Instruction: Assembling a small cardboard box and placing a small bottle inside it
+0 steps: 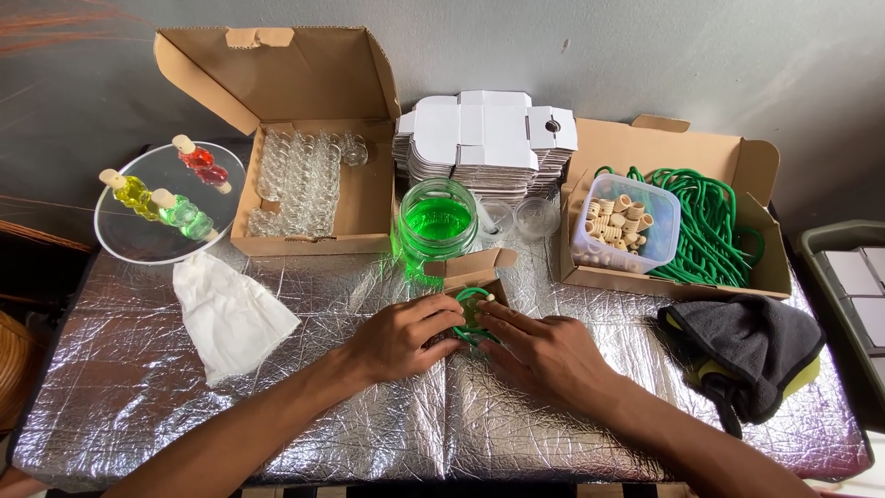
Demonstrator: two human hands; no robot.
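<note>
Both hands at centre of counter (pixel 277 387), which is covered w/ crinkled silver foil sheet. Left hand (pixel 401 337) and right hand (pixel 544 355) meet fingertip to fingertip over a small open brown cardboard box (pixel 472 273), flap up, just in front of the green-liquid glass jar (pixel 439 221). Between the fingers: a coil of green cord (pixel 470 309), looped, partly hidden by the hands. Left hand curled, fingers bent in on the coil; right hand flatter, fingers extended, tips pressing coil from its side. Neither fully closed; how firm the hold is can't be told.

Handling, as judged: cord looks light, soft, floppy, prob. springs out of its coil if let go, so best held across the whole loop, pinched from both sides, not by one strand. Box is thin card, light, crushes easily; hold by side walls, not flap.

Nearby: larger cardboard box (pixel 590 148) at right w/ heap of green cord (pixel 710 221) and clear plastic tub of pale corks (pixel 622 221); stack of flat white box blanks (pixel 484 138); carton of small clear glass bottles (pixel 309 180); round clear tray (pixel 120 244) w/ three filled corked bottles, red, yellow, green; white cloth (pixel 230 314); grey cloth (pixel 751 346).
</note>
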